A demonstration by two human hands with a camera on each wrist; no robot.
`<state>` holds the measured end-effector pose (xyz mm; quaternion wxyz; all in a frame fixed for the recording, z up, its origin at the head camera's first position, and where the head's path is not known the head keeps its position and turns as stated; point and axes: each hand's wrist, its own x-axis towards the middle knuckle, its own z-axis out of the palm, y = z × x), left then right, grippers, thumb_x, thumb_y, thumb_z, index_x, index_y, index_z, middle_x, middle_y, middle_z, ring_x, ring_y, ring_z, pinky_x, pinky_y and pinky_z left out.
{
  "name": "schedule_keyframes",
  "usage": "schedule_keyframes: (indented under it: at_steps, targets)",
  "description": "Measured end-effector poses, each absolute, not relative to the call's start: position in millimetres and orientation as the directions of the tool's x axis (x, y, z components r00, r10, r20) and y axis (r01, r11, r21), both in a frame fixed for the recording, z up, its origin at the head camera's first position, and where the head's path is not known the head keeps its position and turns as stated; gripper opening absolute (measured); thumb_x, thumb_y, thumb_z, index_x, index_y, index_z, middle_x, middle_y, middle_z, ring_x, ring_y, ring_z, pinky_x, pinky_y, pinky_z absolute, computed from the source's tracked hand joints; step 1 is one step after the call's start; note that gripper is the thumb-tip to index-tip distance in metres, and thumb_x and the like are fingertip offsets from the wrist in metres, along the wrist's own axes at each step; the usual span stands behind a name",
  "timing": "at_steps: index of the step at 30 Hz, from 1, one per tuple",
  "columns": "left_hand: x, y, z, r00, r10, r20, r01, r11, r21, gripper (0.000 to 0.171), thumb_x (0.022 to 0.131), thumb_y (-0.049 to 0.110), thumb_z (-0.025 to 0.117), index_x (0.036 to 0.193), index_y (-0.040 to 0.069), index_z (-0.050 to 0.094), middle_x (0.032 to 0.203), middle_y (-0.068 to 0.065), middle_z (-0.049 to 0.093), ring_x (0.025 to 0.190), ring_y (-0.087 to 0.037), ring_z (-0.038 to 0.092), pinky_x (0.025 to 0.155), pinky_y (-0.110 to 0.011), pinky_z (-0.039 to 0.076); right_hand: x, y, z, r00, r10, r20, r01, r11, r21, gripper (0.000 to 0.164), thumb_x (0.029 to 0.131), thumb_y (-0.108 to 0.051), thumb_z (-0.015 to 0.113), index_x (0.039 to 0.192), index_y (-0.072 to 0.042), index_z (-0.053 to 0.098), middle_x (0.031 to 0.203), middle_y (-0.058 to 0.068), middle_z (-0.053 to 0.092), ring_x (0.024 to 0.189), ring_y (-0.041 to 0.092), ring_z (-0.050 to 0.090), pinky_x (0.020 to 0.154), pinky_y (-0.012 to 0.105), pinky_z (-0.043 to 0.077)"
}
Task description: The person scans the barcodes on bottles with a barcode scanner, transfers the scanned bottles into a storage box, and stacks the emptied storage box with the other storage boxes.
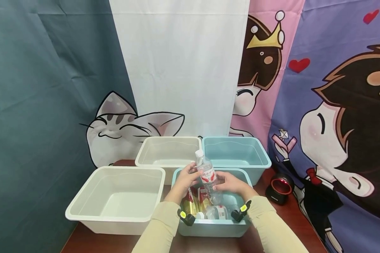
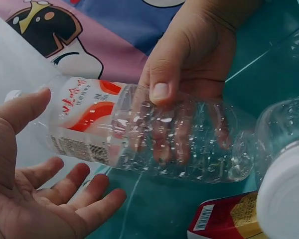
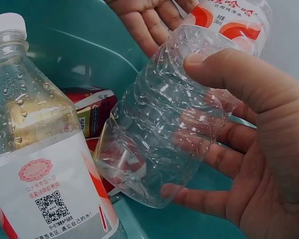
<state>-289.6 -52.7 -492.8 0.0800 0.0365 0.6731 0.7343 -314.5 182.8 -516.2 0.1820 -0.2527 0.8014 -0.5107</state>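
A clear plastic bottle with a white cap and a red-and-white label is tilted over the front light-blue bin. My right hand grips its ribbed lower half, thumb on one side and fingers round the other. At the label and neck end, my left hand has its fingers spread loosely, with the thumb tip overlapping the bottle near its shoulder. A second clear bottle, white-capped, lies at the near side of the bin. Red-and-gold packs are beside it, partly hidden by the bottles.
A cream bin stands to the left. Behind are another cream bin and a light-blue bin. A black round device with a red ring sits right of the bins on the brown table. Printed curtains hang behind.
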Motion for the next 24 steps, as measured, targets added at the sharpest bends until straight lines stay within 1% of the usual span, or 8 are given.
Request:
schedule_keyframes:
  at_steps: [3,8,12,19,21,24]
  targets:
    - [-290.2,-50.6,-497.4,-0.978,0.199,-0.055,-0.073,-0.085,0.994,0.069,0.092,0.019,0.072,0.149,-0.004,0.040,0.144,-0.026,0.051,0.126,-0.039,0.057,0.102,-0.051,0.052,-312.5,182.2,-515.9,-0.796,-0.603,-0.045,-0.200,0.332,-0.922,0.056,0.090,-0.010,0.073,0.142,-0.005,0.053,0.127,0.015,0.067,0.114,0.031,0.065,0.090,0.043,0.058]
    - [-288.8,-48.4,-502.8,-0.969,0.242,-0.059,-0.078,-0.072,0.994,0.061,0.091,0.018,0.074,0.143,-0.001,0.049,0.139,-0.021,0.056,0.118,-0.033,0.063,0.097,-0.044,0.056,-312.6,183.2,-517.3,-0.782,-0.622,-0.051,-0.178,0.301,-0.937,0.054,0.091,-0.011,0.073,0.141,-0.004,0.053,0.126,0.016,0.067,0.112,0.030,0.066,0.086,0.042,0.059]
    - [-288.7,-47.3,-503.8,-0.966,0.253,-0.056,-0.075,-0.069,0.995,0.061,0.090,0.018,0.076,0.142,0.001,0.050,0.138,-0.020,0.057,0.117,-0.032,0.064,0.095,-0.043,0.057,-312.9,183.5,-518.0,-0.784,-0.617,-0.066,-0.162,0.306,-0.938,0.056,0.091,-0.014,0.074,0.142,-0.003,0.052,0.126,0.016,0.068,0.111,0.031,0.067,0.084,0.044,0.060]
    - [-289.5,-47.0,-504.2,-0.967,0.254,-0.019,-0.032,-0.047,0.998,0.059,0.091,0.019,0.075,0.142,0.001,0.050,0.138,-0.019,0.057,0.119,-0.034,0.062,0.097,-0.044,0.056,-313.9,183.9,-517.3,-0.775,-0.629,-0.064,-0.144,0.274,-0.951,0.056,0.092,-0.012,0.072,0.143,-0.002,0.050,0.126,0.018,0.067,0.113,0.039,0.065,0.088,0.056,0.058]
    - [-290.2,-47.0,-504.3,-0.968,0.250,-0.005,-0.016,-0.045,0.999,0.059,0.092,0.020,0.074,0.142,0.001,0.050,0.138,-0.019,0.058,0.119,-0.034,0.062,0.097,-0.045,0.056,-314.2,183.8,-517.1,-0.771,-0.633,-0.064,-0.139,0.266,-0.954,0.058,0.092,-0.012,0.072,0.144,-0.001,0.049,0.127,0.019,0.067,0.114,0.039,0.065,0.089,0.056,0.057]
    - [-291.9,-46.9,-504.5,-0.971,0.240,0.006,-0.006,-0.049,0.999,0.058,0.092,0.020,0.074,0.141,0.001,0.050,0.139,-0.020,0.057,0.119,-0.033,0.062,0.097,-0.044,0.056,-315.5,184.6,-516.8,-0.778,-0.625,-0.067,-0.119,0.252,-0.961,0.065,0.093,-0.014,0.071,0.149,-0.002,0.042,0.131,0.020,0.063,0.114,0.036,0.065,0.088,0.053,0.058]
